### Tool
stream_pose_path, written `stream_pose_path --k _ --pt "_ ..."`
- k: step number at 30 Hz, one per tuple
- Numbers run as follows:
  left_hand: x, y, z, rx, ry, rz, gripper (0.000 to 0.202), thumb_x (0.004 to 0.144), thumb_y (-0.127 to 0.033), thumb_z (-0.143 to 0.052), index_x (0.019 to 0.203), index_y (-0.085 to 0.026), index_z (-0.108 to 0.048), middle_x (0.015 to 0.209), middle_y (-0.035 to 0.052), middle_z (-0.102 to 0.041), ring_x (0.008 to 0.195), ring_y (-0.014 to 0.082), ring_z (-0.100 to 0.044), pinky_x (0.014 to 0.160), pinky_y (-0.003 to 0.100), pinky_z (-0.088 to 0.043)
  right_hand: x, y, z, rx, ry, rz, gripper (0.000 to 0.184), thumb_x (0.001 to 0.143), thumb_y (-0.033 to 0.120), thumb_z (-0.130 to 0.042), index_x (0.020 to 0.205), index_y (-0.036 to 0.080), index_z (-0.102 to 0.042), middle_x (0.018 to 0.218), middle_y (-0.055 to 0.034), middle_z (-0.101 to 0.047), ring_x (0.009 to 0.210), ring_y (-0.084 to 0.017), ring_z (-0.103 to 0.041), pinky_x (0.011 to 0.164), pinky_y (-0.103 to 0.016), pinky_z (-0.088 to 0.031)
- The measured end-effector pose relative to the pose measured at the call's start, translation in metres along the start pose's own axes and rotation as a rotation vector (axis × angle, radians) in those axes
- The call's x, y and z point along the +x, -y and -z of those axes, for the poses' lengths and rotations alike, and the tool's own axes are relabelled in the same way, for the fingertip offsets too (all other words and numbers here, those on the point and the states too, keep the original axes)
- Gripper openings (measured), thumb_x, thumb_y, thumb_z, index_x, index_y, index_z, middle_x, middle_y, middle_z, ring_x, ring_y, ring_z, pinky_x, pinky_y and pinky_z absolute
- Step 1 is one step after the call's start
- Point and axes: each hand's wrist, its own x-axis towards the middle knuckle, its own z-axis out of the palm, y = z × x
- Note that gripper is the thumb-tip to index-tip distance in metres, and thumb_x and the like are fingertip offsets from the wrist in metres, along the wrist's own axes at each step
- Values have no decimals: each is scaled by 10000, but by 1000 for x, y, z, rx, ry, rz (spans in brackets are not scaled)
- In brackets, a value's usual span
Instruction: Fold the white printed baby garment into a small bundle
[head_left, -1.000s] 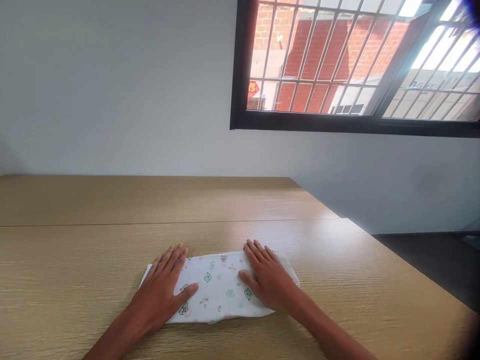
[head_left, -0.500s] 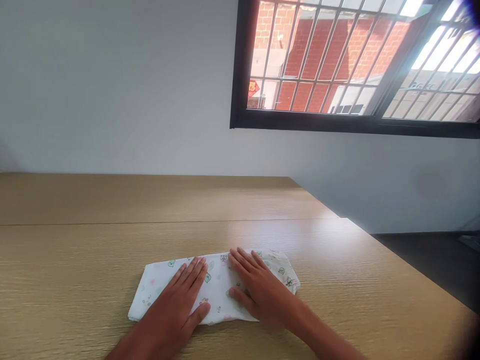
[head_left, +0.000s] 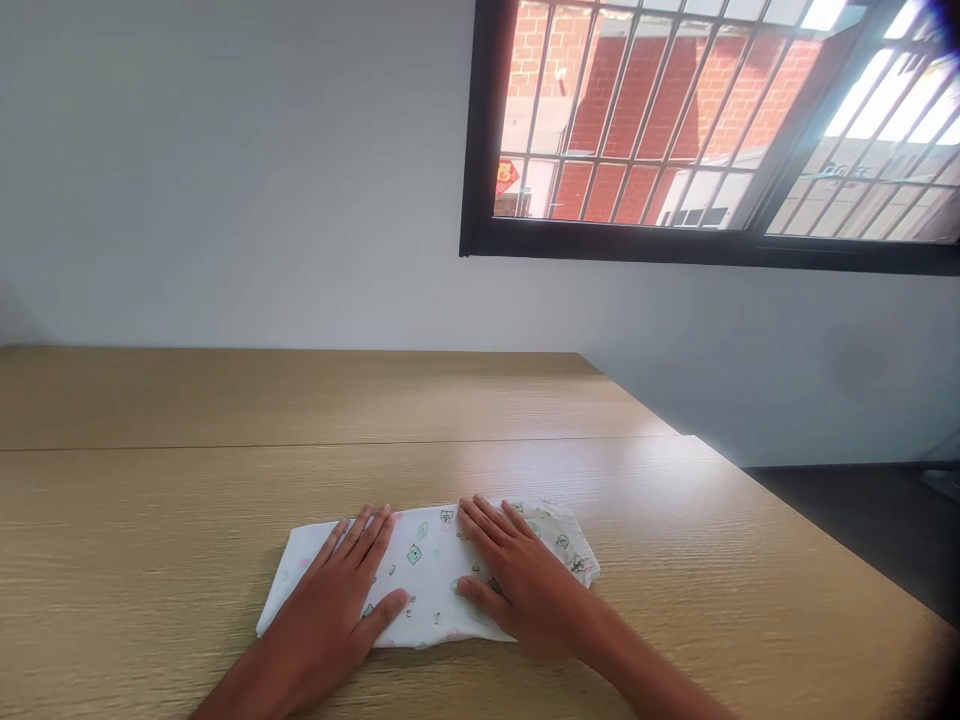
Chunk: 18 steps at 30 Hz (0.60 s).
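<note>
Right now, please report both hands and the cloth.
Left hand: open, palm-down on printed cloth. Right hand: same. Cloth: lying flat on table. In the way: only hands, covering part.

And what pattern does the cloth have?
White cloth with small green and pink cartoon drawings, clearest in the head view.

You could read no text for certain. Through the black-framed, barred glass window (head_left: 720,130) you saw a red, diamond-shaped sign (head_left: 507,177) with a yellow character too small to make out; farther right, dark lettering (head_left: 847,172) on a pale surface (head_left: 825,207) was blurred.
</note>
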Motion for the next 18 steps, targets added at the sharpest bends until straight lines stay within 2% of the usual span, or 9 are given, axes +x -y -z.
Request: stream_pose_path --k 8,18 --pt "3 10 -8 23 -89 -31 720 999 -626 -306 1567 -270 -45 1623 -8 -121 1497 265 -138 1207 478 -226 1 2 2 0 8 -9 676 1028 522 -351 1555 126 -200 1613 -66 -106 1500 -235 -55 1236 -474 -88" --pt "1 7 -2 40 -23 -1 734 995 -651 -246 1569 -232 -63 1622 -19 -62 1504 246 -90 1219 482 -200 1 -2 -3 7 -6 10 682 1030 537 -332 1557 125 -195 1615 -68 -103 1500 -248 -46 1233 -497 -88"
